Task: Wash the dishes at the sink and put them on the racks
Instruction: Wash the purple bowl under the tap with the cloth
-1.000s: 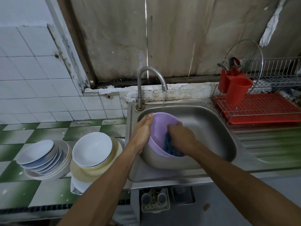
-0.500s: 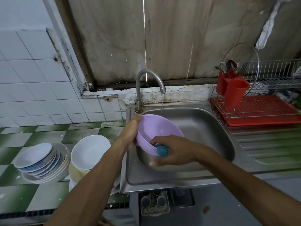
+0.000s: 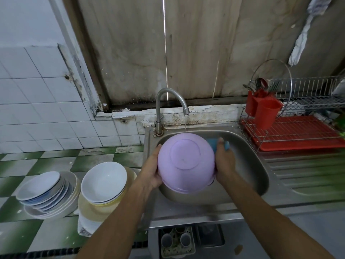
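the bowl (image 3: pixel 185 161), pale purple, is held over the sink (image 3: pixel 248 165), tipped so its underside and foot ring face the camera. the left hand (image 3: pixel 152 171) grips its left edge, palm against the outer wall, fingers hidden behind the rim. the right hand (image 3: pixel 223 163) is at the bowl's right side, curled round a blue sponge (image 3: pixel 212 144) and pressing it against the upper right of the wall; one fingertip shows on top of the sponge. the hands are apart, with the bowl between them.

the tap (image 3: pixel 164 101) is at the sink's back left corner, its spout arching right. a thin stream of water (image 3: pixel 185 124) falls from it and meets the far edge of the bowl.

on the green and white tiled counter (image 3: pixel 56 159) left of the sink are two piles: a leaning stack of plates (image 3: pixel 43 189) and, just beside it and nearer the sink, white bowls (image 3: pixel 104 182) nested on a yellowish dish.

right of the sink, past the ribbed drainer, is a wire rack (image 3: pixel 302 133) with a red tray under its lower tier. a red holder (image 3: pixel 265 113) with cutlery hangs at its left end. the rack's right part is cut off by the frame edge.

below the sink a tray of upturned cups (image 3: pixel 177 242) shows.
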